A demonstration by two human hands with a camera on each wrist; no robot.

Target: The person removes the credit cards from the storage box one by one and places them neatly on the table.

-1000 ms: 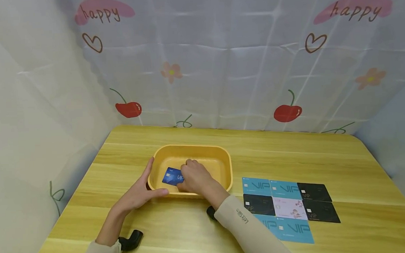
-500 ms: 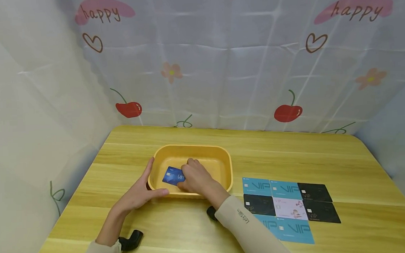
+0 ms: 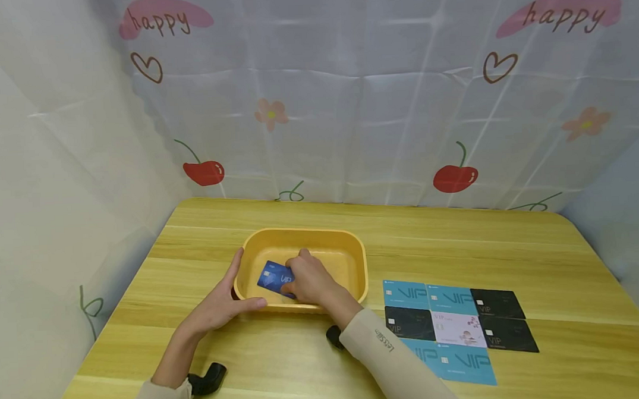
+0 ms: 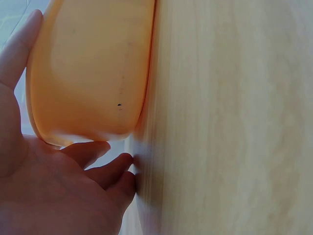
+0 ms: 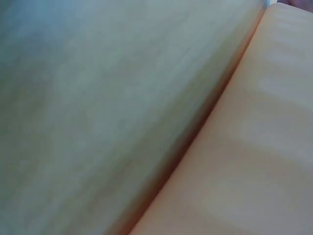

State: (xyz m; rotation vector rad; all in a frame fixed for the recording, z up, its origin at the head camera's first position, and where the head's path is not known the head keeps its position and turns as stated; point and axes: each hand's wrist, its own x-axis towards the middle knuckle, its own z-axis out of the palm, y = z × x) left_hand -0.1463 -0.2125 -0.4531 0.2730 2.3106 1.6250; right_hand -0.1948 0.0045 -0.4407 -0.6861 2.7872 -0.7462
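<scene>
A person's left hand point(image 3: 217, 305) braces the left end of a yellow tub point(image 3: 353, 245) on a wooden table point(image 3: 460, 241), fingers nearly straight along the outer wall and thumb laid against the near corner; it wraps around nothing. In the left wrist view the same hand point(image 4: 58, 196) lies flat against the tub's point(image 4: 88, 73) orange-yellow side, palm open, fingertips touching the tabletop point(image 4: 234, 117).

Inside the tub, at about 9 o'clock from the right hand point(image 3: 309, 280), a dark blue card point(image 3: 273, 277) sits tilted, its left edge lifted off the tub floor. The right hand reaches over the near rim with fingers curled and pinches the card's right end. The right wrist view is blurred and shows only the tub wall point(image 5: 254, 156) beside a pale surface.

At 3 o'clock from the tub, well apart from it, a block of cards point(image 3: 453, 324) lies face up on the table: light blue, black and one pale pink, touching edge to edge. Behind the table, at 12 o'clock, hangs a white cloth backdrop point(image 3: 347, 103) printed with cherries, flowers, hearts and the word "happy".
</scene>
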